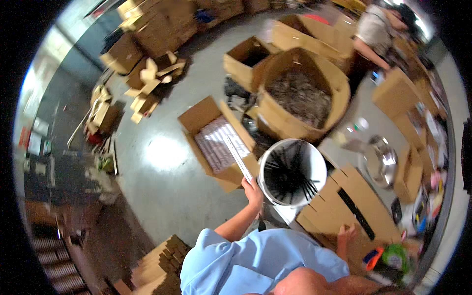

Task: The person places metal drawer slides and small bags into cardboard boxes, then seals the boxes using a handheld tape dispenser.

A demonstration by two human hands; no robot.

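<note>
My left hand [252,191] is closed round the near end of a long, thin white box [238,158], which slants up and away over an open carton [200,114]. Inside that carton lie several similar white boxes [216,142] in rows. On the right, my right hand [346,234] is over a flat brown cardboard surface [327,209], its fingers partly spread and nothing visible in them. Beyond its fingertips a narrow black strip [355,212] lies on the cardboard. Between my hands stands a white bucket [320,169] holding many thin black strips [287,174].
A big carton [270,110] of dark pieces stands behind the bucket. At right are a metal bowl [381,162], green tape roll [396,256] and orange-handled tool [372,258]. Another person [376,37] works at the far right. Cardboard scraps [152,81] lie at far left.
</note>
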